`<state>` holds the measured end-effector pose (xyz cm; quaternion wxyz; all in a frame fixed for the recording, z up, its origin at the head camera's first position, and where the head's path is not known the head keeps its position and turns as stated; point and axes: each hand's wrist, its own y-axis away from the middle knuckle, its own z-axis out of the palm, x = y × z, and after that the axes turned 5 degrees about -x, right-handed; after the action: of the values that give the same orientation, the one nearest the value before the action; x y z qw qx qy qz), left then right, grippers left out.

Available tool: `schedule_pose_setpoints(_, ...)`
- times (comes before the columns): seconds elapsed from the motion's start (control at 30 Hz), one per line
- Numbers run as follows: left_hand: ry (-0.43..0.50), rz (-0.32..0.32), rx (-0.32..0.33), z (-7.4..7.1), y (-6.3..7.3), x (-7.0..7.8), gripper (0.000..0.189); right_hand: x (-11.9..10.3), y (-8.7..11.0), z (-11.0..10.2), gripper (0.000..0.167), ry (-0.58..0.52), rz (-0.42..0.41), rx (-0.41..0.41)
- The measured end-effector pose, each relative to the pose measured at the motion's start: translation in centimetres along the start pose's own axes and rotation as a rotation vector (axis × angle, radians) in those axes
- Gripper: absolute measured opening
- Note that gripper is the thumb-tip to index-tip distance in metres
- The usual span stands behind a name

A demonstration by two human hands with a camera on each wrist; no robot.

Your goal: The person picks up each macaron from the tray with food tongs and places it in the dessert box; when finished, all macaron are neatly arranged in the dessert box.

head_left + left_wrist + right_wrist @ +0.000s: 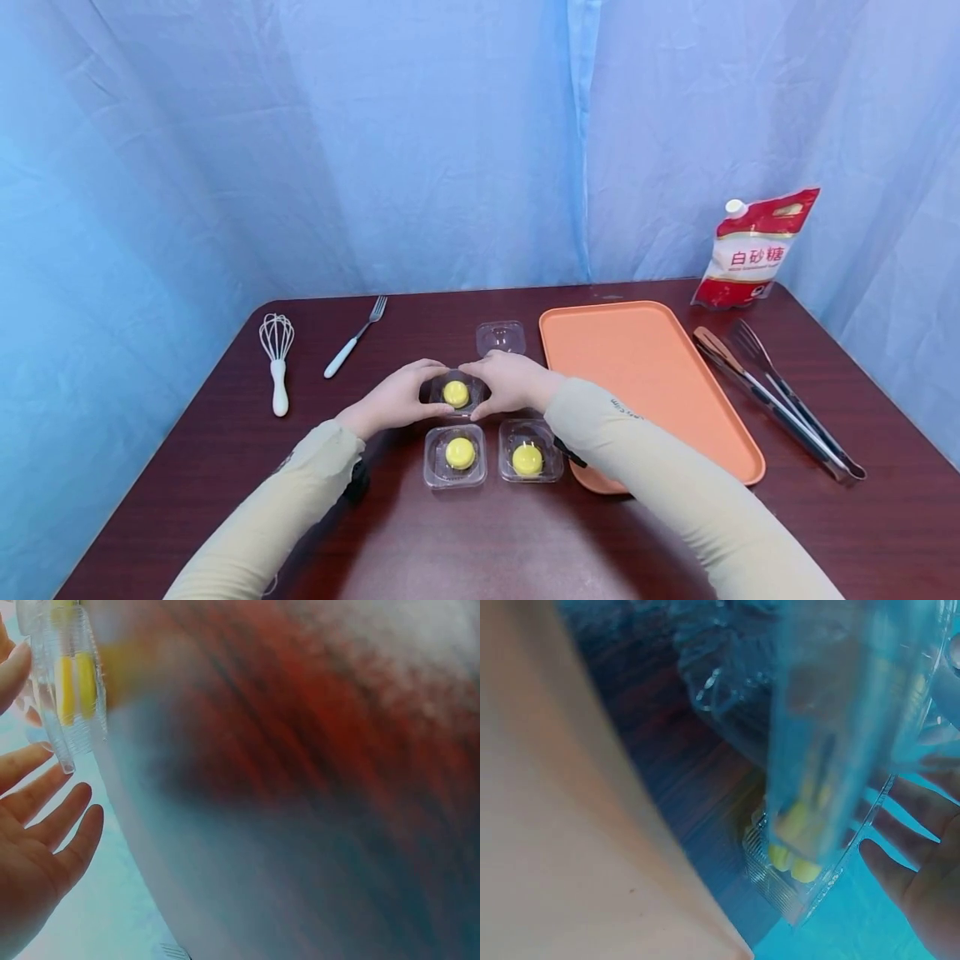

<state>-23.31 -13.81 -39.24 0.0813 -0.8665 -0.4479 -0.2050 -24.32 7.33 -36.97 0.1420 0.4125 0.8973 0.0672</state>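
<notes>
Both hands hold a small clear plastic box [455, 375] with a yellow macaron [455, 394] in it, at the middle of the table. My left hand [397, 396] grips the left side, thumb at the near edge and fingers at the far edge. On the right side my right hand [513, 383] grips it the same way. Spread fingers of the left hand show beside the box in the left wrist view. Nearer me stand two more clear boxes, one on the left [438, 471] and one on the right [551, 467], each with a yellow macaron.
Behind the right hand lies another clear plastic piece [501, 336]. An orange tray [622, 358] is to the right, with tongs [795, 417] and a sugar pouch [753, 250] beyond. A whisk [278, 367] and a fork [352, 342] lie left.
</notes>
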Motion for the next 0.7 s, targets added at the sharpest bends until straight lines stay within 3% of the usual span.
schedule_pose_setpoints(0.2,0.041,-0.022,0.001,0.1,-0.1,0.1,0.061,0.3,0.2,-0.3,0.069,0.022,-0.055,0.061)
schedule_pose_setpoints(0.33,0.044,-0.033,0.001,0.1,-0.1,0.2,0.061,0.8,0.6,-1.0,0.063,0.031,-0.09,0.154)
schedule_pose_setpoints(0.53,0.062,-0.056,-0.002,0.1,0.0,0.2,0.063,1.9,1.4,-2.0,0.053,0.014,-0.072,0.277)
schedule_pose_setpoints(0.7,0.075,-0.05,0.002,0.2,0.0,0.1,0.063,3.6,1.7,-2.1,0.049,0.007,-0.018,0.311)
